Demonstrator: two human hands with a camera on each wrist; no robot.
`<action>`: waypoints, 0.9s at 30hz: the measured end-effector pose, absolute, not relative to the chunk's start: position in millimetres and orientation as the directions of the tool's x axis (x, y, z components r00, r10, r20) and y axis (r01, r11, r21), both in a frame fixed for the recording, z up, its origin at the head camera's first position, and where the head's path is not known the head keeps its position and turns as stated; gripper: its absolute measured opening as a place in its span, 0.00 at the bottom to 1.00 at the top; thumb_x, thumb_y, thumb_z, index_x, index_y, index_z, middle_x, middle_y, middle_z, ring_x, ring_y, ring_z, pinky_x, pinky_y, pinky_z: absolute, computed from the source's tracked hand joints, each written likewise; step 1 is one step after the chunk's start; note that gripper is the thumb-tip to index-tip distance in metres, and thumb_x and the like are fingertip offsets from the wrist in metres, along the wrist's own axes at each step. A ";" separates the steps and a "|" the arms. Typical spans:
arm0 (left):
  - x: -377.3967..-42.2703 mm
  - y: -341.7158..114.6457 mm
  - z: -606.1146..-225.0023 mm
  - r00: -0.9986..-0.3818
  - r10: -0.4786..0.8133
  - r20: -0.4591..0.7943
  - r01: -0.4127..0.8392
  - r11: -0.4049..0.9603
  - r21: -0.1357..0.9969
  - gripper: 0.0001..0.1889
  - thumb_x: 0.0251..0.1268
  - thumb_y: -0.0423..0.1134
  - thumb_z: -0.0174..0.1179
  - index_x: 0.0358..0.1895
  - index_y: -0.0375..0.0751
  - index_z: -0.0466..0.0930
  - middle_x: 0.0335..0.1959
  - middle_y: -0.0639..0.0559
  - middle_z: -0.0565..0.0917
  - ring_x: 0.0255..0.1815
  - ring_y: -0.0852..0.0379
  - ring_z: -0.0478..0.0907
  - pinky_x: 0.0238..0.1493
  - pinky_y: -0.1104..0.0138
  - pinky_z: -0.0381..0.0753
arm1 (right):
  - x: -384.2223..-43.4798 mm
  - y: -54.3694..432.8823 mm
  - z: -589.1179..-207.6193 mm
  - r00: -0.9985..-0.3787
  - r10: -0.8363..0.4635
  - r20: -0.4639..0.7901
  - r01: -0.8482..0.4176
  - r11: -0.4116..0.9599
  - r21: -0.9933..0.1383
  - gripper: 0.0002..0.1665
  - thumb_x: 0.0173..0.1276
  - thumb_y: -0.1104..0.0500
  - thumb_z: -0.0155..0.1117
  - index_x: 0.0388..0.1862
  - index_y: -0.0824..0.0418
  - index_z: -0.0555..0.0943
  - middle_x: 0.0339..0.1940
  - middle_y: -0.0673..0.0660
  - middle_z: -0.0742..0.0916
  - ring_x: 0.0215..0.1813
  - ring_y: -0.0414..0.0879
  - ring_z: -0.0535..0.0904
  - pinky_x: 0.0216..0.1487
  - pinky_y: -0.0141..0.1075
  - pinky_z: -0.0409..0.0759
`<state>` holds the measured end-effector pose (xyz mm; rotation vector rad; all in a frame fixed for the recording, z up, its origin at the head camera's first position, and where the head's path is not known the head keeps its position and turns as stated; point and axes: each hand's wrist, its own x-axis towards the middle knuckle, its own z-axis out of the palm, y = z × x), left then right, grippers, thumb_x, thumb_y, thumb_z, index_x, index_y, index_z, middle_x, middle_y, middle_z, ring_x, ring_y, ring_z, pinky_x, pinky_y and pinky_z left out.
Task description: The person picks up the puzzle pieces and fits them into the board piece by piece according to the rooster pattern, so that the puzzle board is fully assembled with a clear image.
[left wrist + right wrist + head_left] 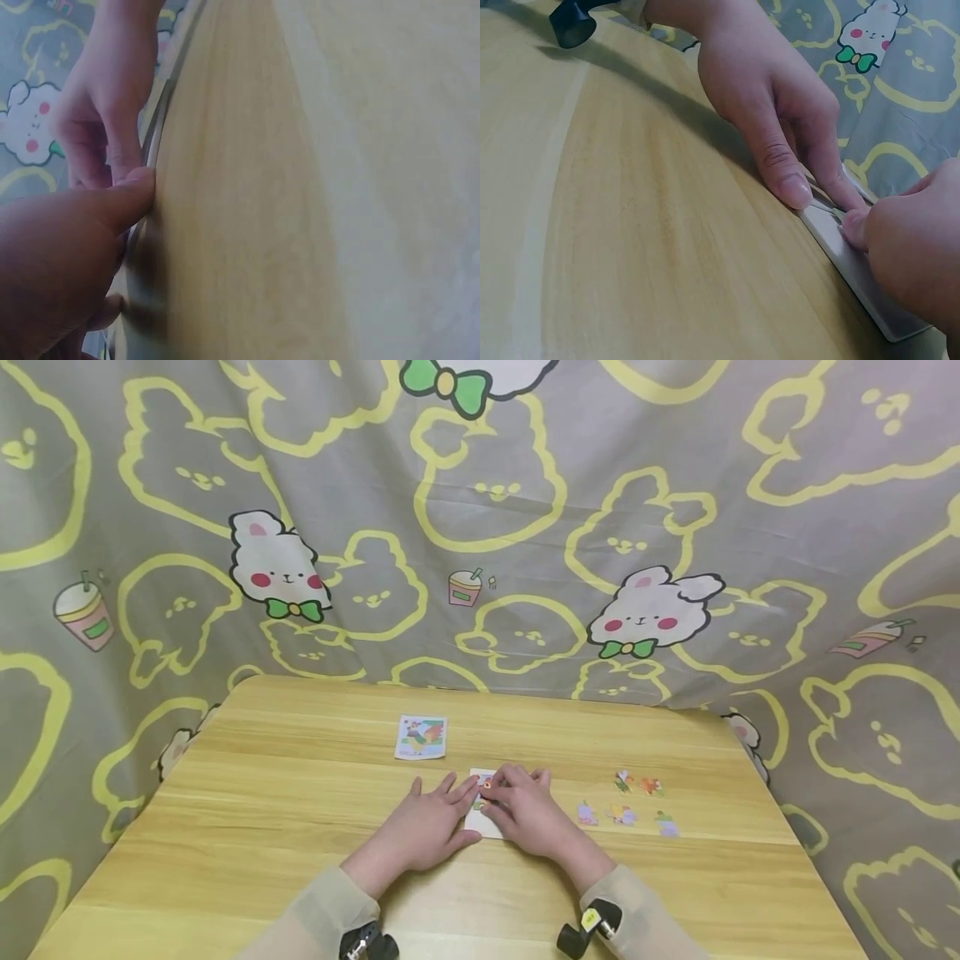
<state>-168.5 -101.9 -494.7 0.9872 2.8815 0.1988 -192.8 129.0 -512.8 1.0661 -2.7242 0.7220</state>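
a: head view first, and what a huddle! both hands (427, 822) met over a small white board (487, 827) in the middle of the table (225, 827)!
b: the left lay flat, fingers straight and spread, thumb at the near corner, gripping nothing.
a: the right arched in opposite, fingers bent, tips among colourful pieces (487, 783) on the board!
b: pinching one? i couldn't tell, the fingers hid it.
a: off right, five loose pieces (621, 814) sat in two rows, and a bird picture card (422, 737) lay beyond the left hand!
b: left wrist view: the left thumb pointed at the right's bent fingers, all crowded close.
a: right wrist view: left thumb on the board's edge, right thumb over the board, a thin sliver (838, 214) by its tip!
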 end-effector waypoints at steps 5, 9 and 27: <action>-169.6 -102.7 -492.9 -0.790 0.611 -0.045 0.597 0.784 0.171 0.41 0.80 0.66 0.50 0.81 0.39 0.66 0.83 0.50 0.63 0.80 0.38 0.63 0.67 0.25 0.63 | -193.0 130.1 -514.2 -0.741 -0.611 0.277 -0.668 0.630 -0.397 0.23 0.76 0.52 0.71 0.65 0.61 0.86 0.53 0.49 0.81 0.56 0.45 0.77 0.58 0.52 0.57; -172.3 -103.2 -495.1 -0.787 0.616 -0.040 0.599 0.778 0.187 0.41 0.80 0.66 0.51 0.81 0.38 0.67 0.83 0.49 0.64 0.80 0.38 0.63 0.66 0.25 0.63 | -193.7 131.3 -513.9 -0.747 -0.605 0.276 -0.660 0.626 -0.415 0.21 0.76 0.53 0.71 0.63 0.58 0.86 0.55 0.51 0.82 0.58 0.46 0.78 0.59 0.54 0.57; -173.5 -104.4 -495.1 -0.781 0.624 -0.020 0.601 0.760 0.250 0.41 0.79 0.64 0.54 0.80 0.36 0.67 0.82 0.45 0.65 0.79 0.35 0.63 0.64 0.21 0.60 | -194.7 129.2 -512.4 -0.691 -0.643 0.328 -0.722 0.610 -0.326 0.14 0.75 0.56 0.72 0.56 0.57 0.91 0.52 0.49 0.84 0.56 0.45 0.79 0.59 0.57 0.61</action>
